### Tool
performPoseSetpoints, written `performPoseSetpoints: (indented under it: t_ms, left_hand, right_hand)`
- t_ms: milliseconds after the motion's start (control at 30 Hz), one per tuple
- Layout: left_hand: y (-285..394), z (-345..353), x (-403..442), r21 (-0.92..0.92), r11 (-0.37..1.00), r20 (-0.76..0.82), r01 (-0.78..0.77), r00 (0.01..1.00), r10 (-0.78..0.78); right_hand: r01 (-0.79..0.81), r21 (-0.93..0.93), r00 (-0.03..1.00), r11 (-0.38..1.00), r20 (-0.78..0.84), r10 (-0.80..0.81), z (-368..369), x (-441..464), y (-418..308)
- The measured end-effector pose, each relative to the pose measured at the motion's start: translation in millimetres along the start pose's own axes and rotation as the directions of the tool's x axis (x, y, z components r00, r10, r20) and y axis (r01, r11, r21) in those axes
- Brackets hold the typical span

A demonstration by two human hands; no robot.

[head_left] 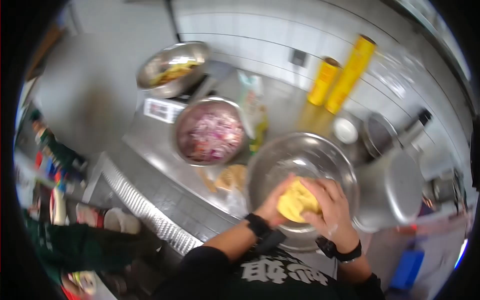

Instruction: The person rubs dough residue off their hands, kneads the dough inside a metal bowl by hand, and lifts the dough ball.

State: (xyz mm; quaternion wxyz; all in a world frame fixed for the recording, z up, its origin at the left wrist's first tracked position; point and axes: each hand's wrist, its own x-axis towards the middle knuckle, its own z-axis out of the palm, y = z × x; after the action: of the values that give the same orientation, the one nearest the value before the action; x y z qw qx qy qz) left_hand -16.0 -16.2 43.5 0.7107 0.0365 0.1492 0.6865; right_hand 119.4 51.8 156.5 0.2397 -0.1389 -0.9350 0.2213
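Observation:
Over a large steel mixing bowl, my two hands cup a soft yellow dough-like lump; its exact kind I cannot make out. My left hand supports it from the left side and below. Curled around its top and right side are the fingers of my right hand. The bowl's inside looks wet or smeared, and part of it is hidden behind my hands. Left of it stands a steel bowl filled with chopped purple onion.
Another steel bowl with yellowish food stands farther back. Two yellow wrap rolls stand by the tiled wall. A large metal pot and a strainer are at the right. A floor grate and another person are at the left.

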Motion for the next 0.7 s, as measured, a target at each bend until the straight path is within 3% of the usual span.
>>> performPoseSetpoints:
  t_ms: [33, 133, 167, 233, 300, 367, 500, 533, 633, 667, 700]
  left_hand:
    - [2, 7, -2, 0.005, 1.0, -0.043, 0.007, 0.999, -0.007]
    - [8, 14, 2, 0.042, 0.996, -0.025, 0.082, 0.996, -0.081]
    - [8, 15, 5, 0.064, 0.996, -0.039, 0.068, 0.997, -0.066]
    - [5, 12, 9, 0.161, 0.986, -0.034, -0.042, 0.998, 0.048]
    - [-5, 15, 12, 0.314, 0.937, -0.03, -0.154, 0.985, 0.172]
    - [-12, 20, 12, 0.522, 0.812, -0.002, -0.26, 0.952, 0.306]
    - [-16, 2, 17, 0.394, 0.893, -0.041, -0.219, 0.966, 0.255]
    - [-11, -6, 20, 0.609, 0.758, 0.022, -0.232, 0.961, 0.276]
    - [9, 23, 15, 0.736, 0.614, 0.106, -0.284, 0.945, 0.309]
    - [17, 47, 7, 0.678, 0.687, 0.134, -0.26, 0.963, 0.233]
    - [19, 45, 7, 0.529, 0.836, 0.091, -0.144, 0.989, 0.113]
  right_hand:
    - [-0.092, 0.158, 0.996, 0.983, 0.006, 0.092, -5, -6, 7]
    - [-0.046, -0.08, 0.971, 0.996, -0.237, 0.026, -26, -20, 25]
    - [-0.15, 0.124, 0.93, 0.981, -0.32, 0.182, -24, -24, 30]
    - [-0.248, 0.533, 0.777, 0.809, -0.39, 0.495, -2, -31, 45]
    - [-0.236, 0.827, 0.704, 0.511, -0.217, 0.676, 27, -39, 52]
    - [-0.216, 0.909, 0.619, 0.356, -0.154, 0.77, 39, -32, 34]
    - [-0.323, 0.731, 0.608, 0.602, -0.328, 0.723, 39, -27, 23]
    - [-0.339, 0.683, 0.603, 0.647, -0.369, 0.707, 38, -26, 23]
    - [-0.266, 0.636, 0.627, 0.725, -0.457, 0.631, 23, -18, 14]
    - [-0.226, 0.635, 0.645, 0.739, -0.471, 0.602, 18, -18, 9]
    - [-0.209, 0.444, 0.717, 0.871, -0.536, 0.445, 16, -18, 7]
